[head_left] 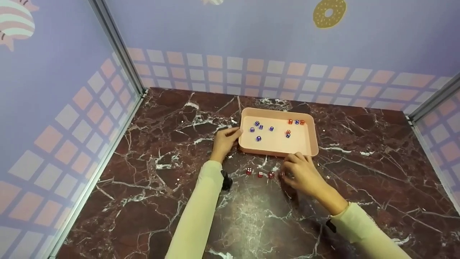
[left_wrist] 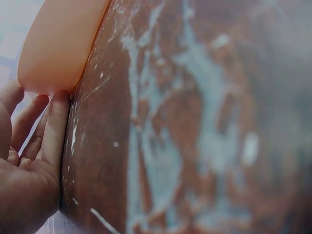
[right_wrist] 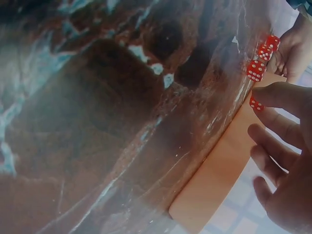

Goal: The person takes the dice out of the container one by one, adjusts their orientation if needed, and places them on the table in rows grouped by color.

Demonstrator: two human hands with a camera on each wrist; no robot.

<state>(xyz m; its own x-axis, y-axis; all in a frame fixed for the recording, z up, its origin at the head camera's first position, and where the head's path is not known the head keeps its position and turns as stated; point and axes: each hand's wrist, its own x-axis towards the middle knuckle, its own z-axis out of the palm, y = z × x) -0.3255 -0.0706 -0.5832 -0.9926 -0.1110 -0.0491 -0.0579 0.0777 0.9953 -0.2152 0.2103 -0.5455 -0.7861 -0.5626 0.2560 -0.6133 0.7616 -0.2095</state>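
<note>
Right hand has a small red translucent-looking die with white pips pinched between thumb and index finger, other fingers loosely bent, and tbh I can't tell if that die is touching the table or just off it. It's at the right end of a short row along the near side of the tray: three more little red dice with white pips sit to its left, slightly apart from each other. Left hand isn't clenched on anything, its fingers just rest against the left end of the shallow peach rectangular plastic tray. Inside the tray, five small blue dice are scattered over the left and middle, while over on the right there's a blue one between two reds at the far wall, plus a red one and a blue one right together a bit nearer. All of this is on a dark reddish-brown marble-patterned table with white veins. Both arms have pale yellowish-green sleeves, and past the far edge there's a lavender wall panel with pink and white squares and a donut print.
</note>
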